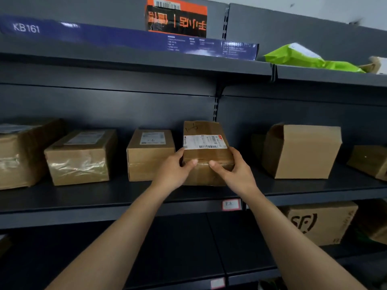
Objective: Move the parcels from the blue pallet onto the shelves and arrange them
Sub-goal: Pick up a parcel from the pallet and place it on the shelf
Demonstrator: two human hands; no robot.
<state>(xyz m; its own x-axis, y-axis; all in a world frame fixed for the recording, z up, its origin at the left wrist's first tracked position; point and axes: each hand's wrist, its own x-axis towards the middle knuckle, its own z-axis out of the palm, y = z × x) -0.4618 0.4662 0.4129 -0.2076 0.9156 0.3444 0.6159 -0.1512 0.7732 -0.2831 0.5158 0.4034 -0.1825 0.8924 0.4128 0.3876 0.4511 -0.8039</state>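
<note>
A brown cardboard parcel [204, 132] with a white shipping label stands on the middle shelf [83, 197] of the dark grey rack. My left hand [174, 167] grips its front left corner, thumb across the front face. My right hand [232, 168] grips its front right corner the same way. The parcel sits between a small labelled box [149, 154] on its left and a larger plain carton [301, 151] on its right. The blue pallet is out of view.
Further left on that shelf are two taped boxes [80, 156] [18, 151]. The top shelf carries a long blue box [125, 36], an orange and black box [177, 16] and a green bag [307, 58]. A printed carton [318, 221] sits on the lower shelf.
</note>
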